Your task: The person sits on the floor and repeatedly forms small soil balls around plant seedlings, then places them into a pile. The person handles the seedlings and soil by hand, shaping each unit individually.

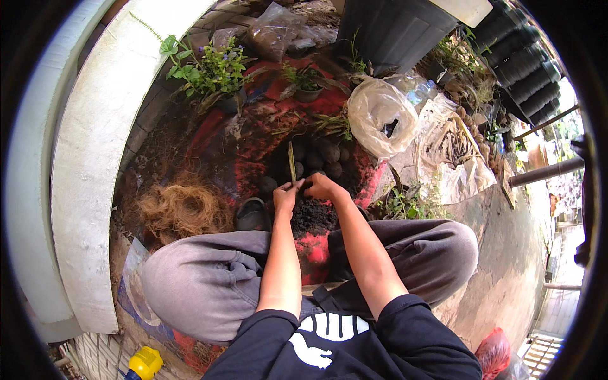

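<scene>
A thin greenish-brown stem (292, 158) stands up from between the fingers of my left hand (285, 197), which is closed on its lower end. Beside it, my right hand (320, 187) has its fingers curled together at the base of the stem; whatever they pinch is hidden. Just beyond both hands lie several dark, round soil-coloured balls (328, 151). Below the hands, between my legs, is a heap of dark crumbly soil (313, 218) on a red sheet (310, 253).
Brown coconut fibre (183, 204) lies to the left. A white plastic bag (382, 118) sits at the right, below a large black bin (394, 35). Potted plants (218, 69) stand at the back. A long white panel (95, 145) borders the left; a yellow object (145, 363) lies lower left.
</scene>
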{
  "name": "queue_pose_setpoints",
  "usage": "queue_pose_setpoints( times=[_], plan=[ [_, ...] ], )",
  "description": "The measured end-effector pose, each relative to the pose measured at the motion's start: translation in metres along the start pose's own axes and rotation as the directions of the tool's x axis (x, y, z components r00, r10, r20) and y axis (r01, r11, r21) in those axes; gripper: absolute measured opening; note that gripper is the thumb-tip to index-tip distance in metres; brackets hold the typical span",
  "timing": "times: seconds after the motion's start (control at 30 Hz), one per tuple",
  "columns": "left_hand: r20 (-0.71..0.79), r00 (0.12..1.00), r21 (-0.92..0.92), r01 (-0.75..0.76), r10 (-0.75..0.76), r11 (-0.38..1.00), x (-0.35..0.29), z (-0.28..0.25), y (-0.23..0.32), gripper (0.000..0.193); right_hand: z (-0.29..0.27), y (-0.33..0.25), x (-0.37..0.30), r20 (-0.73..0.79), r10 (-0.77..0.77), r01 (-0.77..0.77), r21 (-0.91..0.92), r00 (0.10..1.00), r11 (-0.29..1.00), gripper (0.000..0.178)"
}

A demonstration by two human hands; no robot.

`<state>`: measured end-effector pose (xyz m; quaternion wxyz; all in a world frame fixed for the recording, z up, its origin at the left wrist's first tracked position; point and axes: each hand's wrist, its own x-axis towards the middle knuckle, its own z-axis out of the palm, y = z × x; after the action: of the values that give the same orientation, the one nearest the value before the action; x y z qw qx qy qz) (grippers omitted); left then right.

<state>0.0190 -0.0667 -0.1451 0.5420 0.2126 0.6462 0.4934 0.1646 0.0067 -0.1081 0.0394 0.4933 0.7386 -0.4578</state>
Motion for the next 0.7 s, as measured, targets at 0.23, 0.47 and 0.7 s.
queue_pose_setpoints(
  times=[0.23,0.47,0.7],
  plan=[
    [-0.527,0.840,-0.233,0.005,-0.130,0.973,0.013,-0.006,0.016,0.037,-0.004,-0.003,0.000,-0.031,0.139,-0.032,0.903,0.990,0.429,0.034],
    [-0.354,0.925,-0.240,0.054,-0.139,0.969,0.002,0.000,0.022,0.044,-0.008,-0.010,0.000,-0.019,0.142,-0.012,0.978,0.990,0.210,0.026],
    [-0.143,0.959,-0.540,0.133,-0.246,0.831,0.004,-0.003,0.021,0.041,0.002,0.003,0.001,-0.072,0.117,0.024,0.928,0.991,0.371,0.026]
  ],
)
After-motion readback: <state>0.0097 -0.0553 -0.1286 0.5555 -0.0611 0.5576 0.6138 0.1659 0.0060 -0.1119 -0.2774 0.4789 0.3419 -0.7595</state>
